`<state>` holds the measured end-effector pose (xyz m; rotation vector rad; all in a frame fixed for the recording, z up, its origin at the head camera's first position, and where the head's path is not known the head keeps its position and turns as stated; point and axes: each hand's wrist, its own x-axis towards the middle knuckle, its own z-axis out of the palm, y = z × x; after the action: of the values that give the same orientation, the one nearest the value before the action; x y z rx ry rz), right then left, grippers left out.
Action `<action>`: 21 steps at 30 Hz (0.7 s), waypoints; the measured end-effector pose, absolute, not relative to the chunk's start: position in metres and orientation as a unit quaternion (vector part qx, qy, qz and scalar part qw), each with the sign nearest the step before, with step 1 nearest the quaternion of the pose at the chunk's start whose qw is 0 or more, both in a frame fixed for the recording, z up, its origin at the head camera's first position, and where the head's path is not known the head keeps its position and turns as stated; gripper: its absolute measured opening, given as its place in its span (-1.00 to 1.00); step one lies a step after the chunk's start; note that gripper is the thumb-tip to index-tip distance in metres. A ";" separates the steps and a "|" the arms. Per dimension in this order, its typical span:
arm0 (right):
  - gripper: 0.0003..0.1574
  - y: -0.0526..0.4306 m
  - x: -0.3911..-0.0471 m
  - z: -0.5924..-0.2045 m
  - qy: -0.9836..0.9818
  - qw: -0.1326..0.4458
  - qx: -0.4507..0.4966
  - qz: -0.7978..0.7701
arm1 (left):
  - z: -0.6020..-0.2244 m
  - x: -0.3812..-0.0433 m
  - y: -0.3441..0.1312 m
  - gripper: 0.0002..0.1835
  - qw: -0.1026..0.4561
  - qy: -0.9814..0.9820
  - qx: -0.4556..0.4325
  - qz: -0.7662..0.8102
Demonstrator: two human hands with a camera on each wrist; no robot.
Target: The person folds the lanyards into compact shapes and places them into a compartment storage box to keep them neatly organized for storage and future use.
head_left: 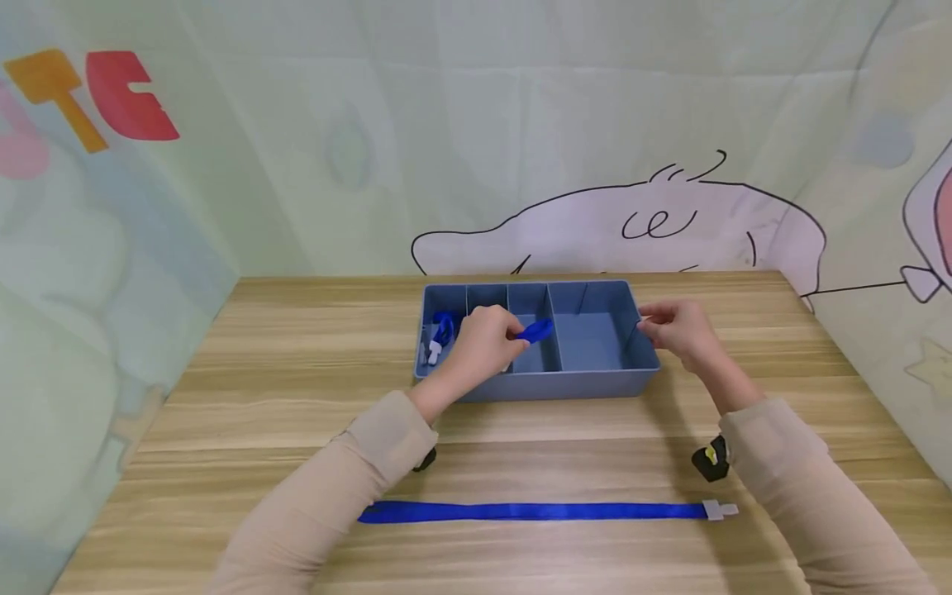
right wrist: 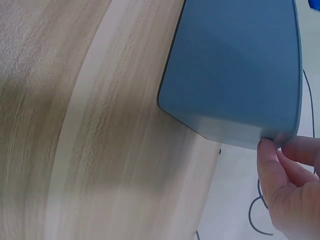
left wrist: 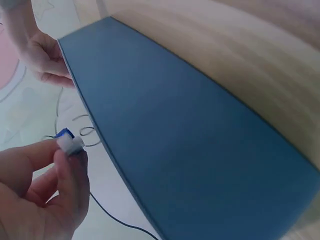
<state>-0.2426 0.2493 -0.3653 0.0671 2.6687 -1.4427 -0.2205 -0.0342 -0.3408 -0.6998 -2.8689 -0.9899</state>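
Note:
A grey-blue divided storage box (head_left: 550, 385) stands on the table, its front wall filling much of both wrist views. Above its middle compartments, my left hand (head_left: 482, 340) pinches a folded blue lanyard (head_left: 537, 330); the lanyard's white clip (left wrist: 70, 144) pokes out between the fingers in the left wrist view. My right hand (head_left: 680, 330) grips the rim at the box's right end between thumb and fingers. Inside the leftmost compartment lies another folded blue lanyard (head_left: 444, 327) with a white clip. My left hand hides part of the second compartment.
Nearer me, a third blue lanyard (head_left: 535, 511) lies stretched across the wooden table (head_left: 297, 347), its white clip (head_left: 718, 510) toward the right. The box's large right compartment (head_left: 592, 340) holds nothing visible. A printed cloth (head_left: 357, 165) hangs behind the table.

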 end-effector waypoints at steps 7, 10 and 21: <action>-0.56 0.248 -0.242 -0.367 0.877 0.054 0.029 -0.476 | -0.344 -0.242 -0.024 -0.62 -0.001 -0.935 -0.183 -0.305; -0.56 0.249 -0.242 -0.368 0.876 0.052 0.026 -0.479 | -0.346 -0.251 -0.020 -0.51 0.006 -0.946 -0.166 -0.280; -0.54 0.251 -0.242 -0.367 0.874 0.059 0.036 -0.480 | -0.371 -0.277 0.012 -0.75 0.066 -0.989 -0.116 -0.068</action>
<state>-0.2423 0.2509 -0.3669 0.1078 2.6487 -1.4553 -0.2769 0.0119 -0.3710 -0.3489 -2.9826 -0.2036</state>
